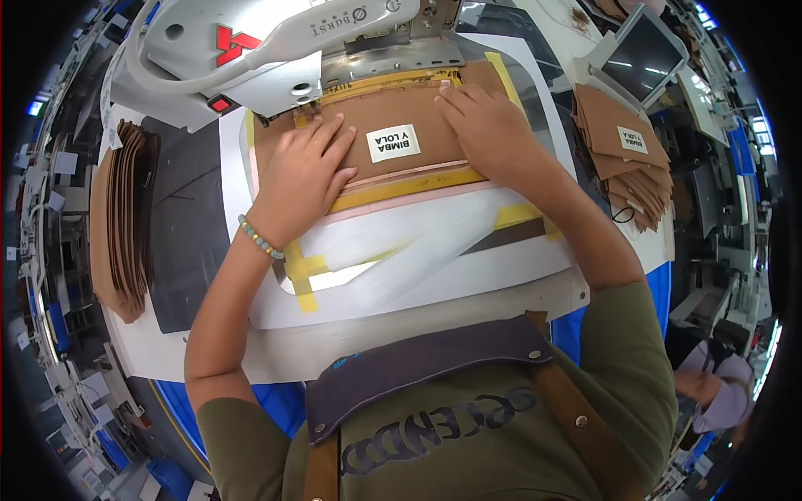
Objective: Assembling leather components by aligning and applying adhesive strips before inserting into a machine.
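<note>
A brown fabric panel (347, 142) with a white printed label (393, 144) lies under the head of a white industrial sewing machine (200, 42). It sits in a flat template edged with yellow strips (409, 185). My left hand (309, 167) rests on the panel's left part, fingers spread and pointing away from me. My right hand (489, 138) lies on the panel's right part, its fingertips by the far yellow strip. Both hands press flat and hold nothing between the fingers. The machine's needle area is partly hidden behind its head.
A stack of brown pieces (121, 225) stands at the left of the table. More brown labelled pieces (618, 146) are piled at the right, below a tilted screen (643, 58). White sheeting (376, 259) with yellow tape lies nearer me. Another person (723, 384) is at the far right.
</note>
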Motion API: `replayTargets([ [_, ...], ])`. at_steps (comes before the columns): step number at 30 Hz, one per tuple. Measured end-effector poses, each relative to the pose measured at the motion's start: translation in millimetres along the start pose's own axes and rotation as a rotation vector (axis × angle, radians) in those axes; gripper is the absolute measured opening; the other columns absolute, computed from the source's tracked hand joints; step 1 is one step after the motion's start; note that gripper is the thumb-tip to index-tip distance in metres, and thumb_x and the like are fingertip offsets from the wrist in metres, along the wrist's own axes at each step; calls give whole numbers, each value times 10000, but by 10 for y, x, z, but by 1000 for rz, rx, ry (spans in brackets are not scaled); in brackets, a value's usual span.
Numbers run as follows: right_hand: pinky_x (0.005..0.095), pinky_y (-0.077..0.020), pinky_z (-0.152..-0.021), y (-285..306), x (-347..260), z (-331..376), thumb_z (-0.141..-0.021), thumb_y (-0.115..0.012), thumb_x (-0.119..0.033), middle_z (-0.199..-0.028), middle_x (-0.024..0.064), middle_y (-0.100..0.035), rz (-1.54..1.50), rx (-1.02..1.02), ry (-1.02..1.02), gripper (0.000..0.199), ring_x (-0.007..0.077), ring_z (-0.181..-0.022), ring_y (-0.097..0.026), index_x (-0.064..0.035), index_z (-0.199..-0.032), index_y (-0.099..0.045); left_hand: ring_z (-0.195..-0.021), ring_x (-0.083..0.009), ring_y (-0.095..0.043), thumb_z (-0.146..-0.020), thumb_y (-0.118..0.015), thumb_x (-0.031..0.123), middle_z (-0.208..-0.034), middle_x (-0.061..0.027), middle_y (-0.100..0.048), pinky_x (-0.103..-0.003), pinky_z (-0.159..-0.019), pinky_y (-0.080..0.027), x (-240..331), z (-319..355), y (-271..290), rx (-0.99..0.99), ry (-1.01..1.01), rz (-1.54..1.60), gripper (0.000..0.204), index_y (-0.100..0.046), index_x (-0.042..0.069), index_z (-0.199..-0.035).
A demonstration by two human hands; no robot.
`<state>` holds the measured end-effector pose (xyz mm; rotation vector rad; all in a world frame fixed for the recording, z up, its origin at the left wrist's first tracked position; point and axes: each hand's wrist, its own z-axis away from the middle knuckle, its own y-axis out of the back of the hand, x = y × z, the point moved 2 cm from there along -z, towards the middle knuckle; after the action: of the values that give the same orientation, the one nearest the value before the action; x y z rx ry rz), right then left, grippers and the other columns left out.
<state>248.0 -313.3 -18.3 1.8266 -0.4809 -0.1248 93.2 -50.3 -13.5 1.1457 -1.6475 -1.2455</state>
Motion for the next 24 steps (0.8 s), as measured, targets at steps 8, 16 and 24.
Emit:
replayTargets([
  [8,375,-521,-839,-1,-18,-26,-878,-675,-42,-1295,98,-694,26,-3,18,464,236,-1189,-636,11,-1338,-648,-1412,-376,-550,-1006,-727,271,-1558,-164,-576,-485,-1168,-417,5,10,-8,1,24,-14,549,-609,40,-1490],
  [16,377,-534,-828,-87,-74,-99,-851,-711,-67,-1289,105,-702,-1,-6,34,429,241,-1177,-650,9,-1271,-668,-1423,-366,-546,-1021,-716,283,-1560,-147,-584,-467,-1166,-444,120,-68,-46,-10,20,27,536,-611,48,-1491],
  [24,383,-546,-887,-61,-275,-309,-866,-693,-102,-1341,119,-707,-35,-24,67,463,250,-1149,-663,6,-1316,-687,-1474,-370,-508,-1037,-702,298,-1593,-129,-562,-479,-1179,-451,156,-52,15,-43,8,64,537,-602,59,-1508],
])
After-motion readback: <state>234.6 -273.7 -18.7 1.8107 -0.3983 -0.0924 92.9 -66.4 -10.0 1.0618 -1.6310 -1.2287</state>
